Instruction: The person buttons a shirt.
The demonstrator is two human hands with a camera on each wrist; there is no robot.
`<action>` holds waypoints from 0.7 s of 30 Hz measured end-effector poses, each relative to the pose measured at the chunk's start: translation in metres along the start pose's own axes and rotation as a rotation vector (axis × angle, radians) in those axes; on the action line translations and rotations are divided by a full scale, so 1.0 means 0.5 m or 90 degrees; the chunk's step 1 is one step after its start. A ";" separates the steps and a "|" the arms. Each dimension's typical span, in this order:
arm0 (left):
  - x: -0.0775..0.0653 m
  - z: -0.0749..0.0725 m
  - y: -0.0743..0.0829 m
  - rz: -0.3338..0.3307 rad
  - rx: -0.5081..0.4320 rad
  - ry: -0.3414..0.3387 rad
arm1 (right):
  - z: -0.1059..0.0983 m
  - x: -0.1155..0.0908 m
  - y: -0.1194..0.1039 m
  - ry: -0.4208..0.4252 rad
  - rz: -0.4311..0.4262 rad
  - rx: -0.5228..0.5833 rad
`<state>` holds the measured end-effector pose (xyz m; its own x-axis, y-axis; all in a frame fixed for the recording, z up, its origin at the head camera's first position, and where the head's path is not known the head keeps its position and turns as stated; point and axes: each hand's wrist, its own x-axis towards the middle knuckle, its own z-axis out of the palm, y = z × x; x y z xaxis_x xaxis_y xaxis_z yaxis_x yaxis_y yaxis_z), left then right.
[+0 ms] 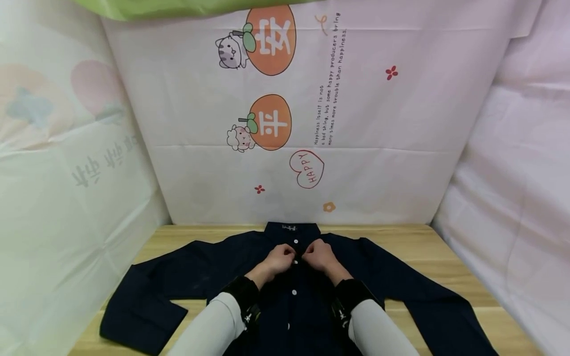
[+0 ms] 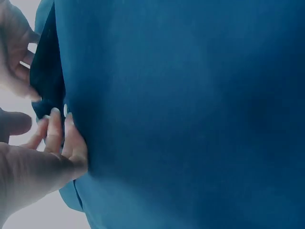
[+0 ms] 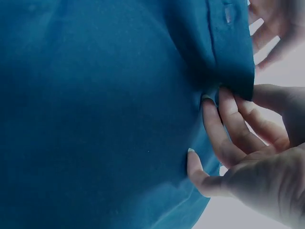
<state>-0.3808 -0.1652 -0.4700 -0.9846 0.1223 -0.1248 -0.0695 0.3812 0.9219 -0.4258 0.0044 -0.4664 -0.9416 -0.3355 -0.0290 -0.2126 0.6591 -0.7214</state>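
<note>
A dark navy long-sleeved shirt (image 1: pixel 307 306) lies spread face up on the table, collar (image 1: pixel 307 230) at the far side. White buttons (image 1: pixel 294 292) run down its front. My left hand (image 1: pixel 279 258) is at the upper front opening, its curled fingers gripping the shirt edge beside a button (image 2: pixel 66 110). Facing it from the other side, my right hand (image 1: pixel 318 254) pinches the other front edge between thumb and fingers (image 3: pixel 231 117). A narrow gap shows between the two edges in the left wrist view. The fingertips partly hide the cloth they hold.
The wood-grain table (image 1: pixel 196 310) shows around the shirt. One sleeve (image 1: pixel 138 306) lies bent at the left, the other (image 1: pixel 445 306) stretches to the right. White printed sheets (image 1: pixel 378 123) hang behind and at both sides, and green cloth (image 1: pixel 178 7) droops overhead.
</note>
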 end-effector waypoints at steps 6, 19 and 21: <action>0.010 -0.015 0.013 -0.066 0.051 -0.027 | -0.007 -0.007 0.002 -0.020 0.019 0.063; 0.047 0.005 0.010 -0.103 0.190 0.035 | -0.007 0.001 0.006 -0.067 0.030 0.132; 0.048 0.007 0.007 -0.095 0.201 0.033 | -0.006 0.001 0.009 -0.068 0.035 0.134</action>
<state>-0.4041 -0.1576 -0.4711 -0.9747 0.0000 -0.2236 -0.1686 0.6568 0.7350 -0.4280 0.0091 -0.4674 -0.9147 -0.3799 -0.1376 -0.0919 0.5273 -0.8447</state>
